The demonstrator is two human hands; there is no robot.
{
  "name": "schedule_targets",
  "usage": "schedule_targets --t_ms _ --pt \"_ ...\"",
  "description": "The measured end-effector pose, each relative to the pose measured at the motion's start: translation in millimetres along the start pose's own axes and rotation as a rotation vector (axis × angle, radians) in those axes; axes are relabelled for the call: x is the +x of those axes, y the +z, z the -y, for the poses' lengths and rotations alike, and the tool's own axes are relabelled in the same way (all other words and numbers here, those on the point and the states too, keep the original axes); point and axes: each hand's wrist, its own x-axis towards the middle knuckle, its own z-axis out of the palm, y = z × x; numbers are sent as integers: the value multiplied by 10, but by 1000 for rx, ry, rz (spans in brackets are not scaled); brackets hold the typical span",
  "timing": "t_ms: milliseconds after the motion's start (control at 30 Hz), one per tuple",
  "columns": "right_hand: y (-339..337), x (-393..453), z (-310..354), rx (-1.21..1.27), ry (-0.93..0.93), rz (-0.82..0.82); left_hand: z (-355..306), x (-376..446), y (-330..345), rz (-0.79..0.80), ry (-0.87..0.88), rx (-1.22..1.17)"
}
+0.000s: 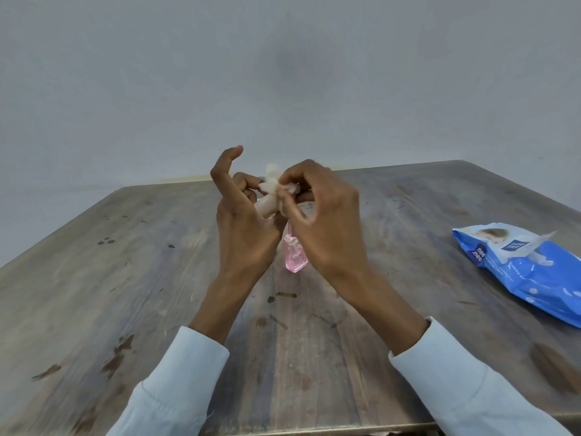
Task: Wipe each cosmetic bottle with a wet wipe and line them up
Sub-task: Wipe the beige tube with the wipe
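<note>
My left hand (pixel 243 221) holds a small pale beige cosmetic bottle (pixel 266 205) above the table, its index finger sticking up. My right hand (pixel 320 215) pinches a crumpled white wet wipe (pixel 275 180) against the top of that bottle. A pink transparent bottle (pixel 295 256) stands upright on the table just below and between my hands, its upper part hidden by them. Both hands are raised over the middle of the table.
A blue pack of wet wipes (pixel 528 269) lies at the right of the stained wooden table (pixel 125 278), its flap peeled open. A plain grey wall stands behind the table's far edge.
</note>
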Motion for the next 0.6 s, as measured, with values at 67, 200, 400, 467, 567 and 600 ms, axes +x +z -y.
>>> schedule_targets --t_ms 67,200,400,467,567,600 --pt "-45 32 -85 -24 73 -57 -13 -7 13 10 -1 8" --pt "13 -31 55 23 -51 37 5 -14 -14 1 -24 33" --pt "61 -32 59 17 -85 107 30 -10 -23 10 -35 54" --pt "-16 31 -38 -35 -5 29 34 -15 8 27 -76 40" --pt "-121 106 -93 -56 33 -98 31 -3 -10 51 -138 48" --pt "-142 123 -86 -34 39 -132 27 15 -15 63 -171 19"
